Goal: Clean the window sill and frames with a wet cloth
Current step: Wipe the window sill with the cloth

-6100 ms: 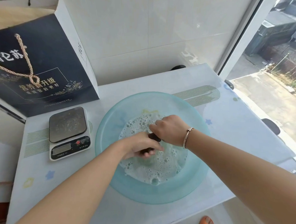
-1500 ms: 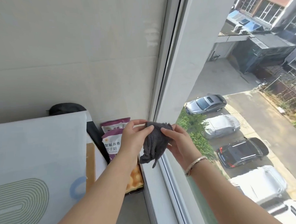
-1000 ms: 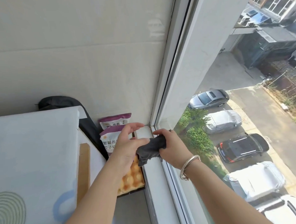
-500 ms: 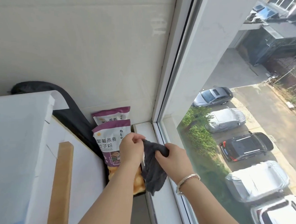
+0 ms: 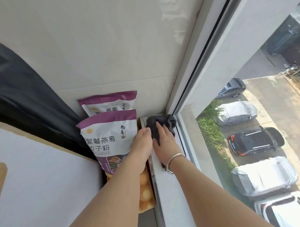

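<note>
Here, a cloth (image 5: 160,124) is pressed onto the sill (image 5: 172,194) by the flat right hand (image 5: 165,143), the left hand (image 5: 142,141) held loose beside it.

Bright daylight comes in through the window (image 5: 248,127) on the right. The wall (image 5: 92,47) is evenly lit and soft. Straight lines bow near the edges.

dark grey cloth (image 5: 160,125), purple-white packets (image 5: 109,131), white sill (image 5: 172,194)

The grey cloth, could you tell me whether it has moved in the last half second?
Yes. The grey cloth went from hanging between both hands down onto the window sill, in its far corner.
</note>
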Tool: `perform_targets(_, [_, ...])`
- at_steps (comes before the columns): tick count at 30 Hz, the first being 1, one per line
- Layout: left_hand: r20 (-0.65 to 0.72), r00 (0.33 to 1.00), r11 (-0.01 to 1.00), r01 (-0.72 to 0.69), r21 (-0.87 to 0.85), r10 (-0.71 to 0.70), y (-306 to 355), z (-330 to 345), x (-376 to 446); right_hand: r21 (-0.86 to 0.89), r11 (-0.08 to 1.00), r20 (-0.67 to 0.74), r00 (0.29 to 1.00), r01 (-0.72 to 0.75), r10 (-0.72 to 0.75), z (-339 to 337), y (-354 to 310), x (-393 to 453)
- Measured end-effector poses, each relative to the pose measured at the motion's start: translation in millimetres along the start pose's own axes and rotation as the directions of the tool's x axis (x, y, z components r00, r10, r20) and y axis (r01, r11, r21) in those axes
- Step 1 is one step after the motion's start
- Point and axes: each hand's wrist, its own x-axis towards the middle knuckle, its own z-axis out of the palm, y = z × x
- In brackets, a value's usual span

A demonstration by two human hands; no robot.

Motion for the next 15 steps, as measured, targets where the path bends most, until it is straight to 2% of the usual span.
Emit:
perform_targets(3, [0.004,1.0,0.999,0.027,0.023,-0.027,-4,0,14,-0.143,0.987,0.022,0.998,0.068,-0.065,11,10,21])
perform_targets(8, [-0.11,0.994,0.994,0.015,-0.108,-0.026,-15,0,25,-0.112,0.994,-0.105,0.994,0.018,-0.029,22,8,52])
perform_targets(12, [-0.081,0.997,0.963,-0.017,-0.268,-0.004,-39,1,55,-0.21,0.975,-0.15,0.983,0.072,-0.105,28,18,52])
perform_targets(15, [-0.004,1.0,0.961,-0.012,-0.276,0.012,-46,1,51,-0.295,0.936,-0.09,0.969,0.193,-0.228,26,23,50])
